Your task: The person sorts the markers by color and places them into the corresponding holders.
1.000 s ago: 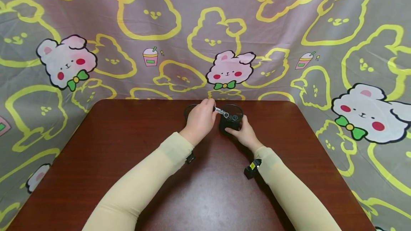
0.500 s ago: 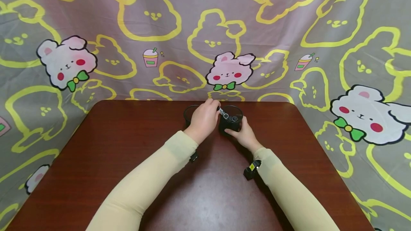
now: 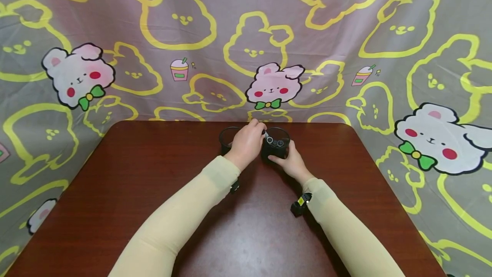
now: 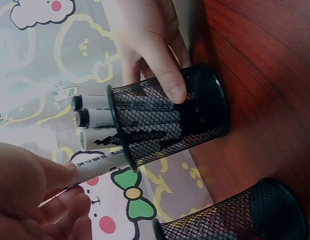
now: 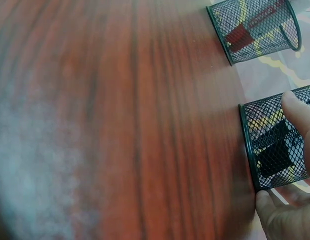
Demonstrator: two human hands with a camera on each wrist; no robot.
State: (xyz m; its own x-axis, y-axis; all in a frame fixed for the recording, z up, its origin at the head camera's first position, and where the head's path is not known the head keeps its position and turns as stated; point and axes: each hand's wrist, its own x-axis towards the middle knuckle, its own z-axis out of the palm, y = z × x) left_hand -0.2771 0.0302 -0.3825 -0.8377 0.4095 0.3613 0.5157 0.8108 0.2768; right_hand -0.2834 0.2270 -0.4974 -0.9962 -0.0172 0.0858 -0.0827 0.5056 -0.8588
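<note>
My left hand (image 3: 246, 143) pinches a white marker (image 4: 102, 167) between thumb and fingers. One end of the marker is inside a black mesh pen holder (image 4: 204, 107), close to its rim. Several more white markers (image 4: 97, 119), some with black ends, stand in that same holder. My right hand (image 3: 294, 162) grips the holder from the right, thumb on the near side and fingers round the back. In the right wrist view the holder's base sits on the table, with dark marker caps (image 5: 277, 157) visible through the mesh.
A second black mesh pen holder (image 3: 224, 145) stands to the left, partly behind my left hand. Through its mesh a marker with a red cap (image 5: 239, 37) shows. Both holders are near the far edge of the brown table (image 3: 165, 183), before a patterned cloth (image 3: 215, 63).
My left hand has moved slightly right, toward the held holder. The marker has tipped more upright and less of it shows above the rim. My right hand stays on the holder.
</note>
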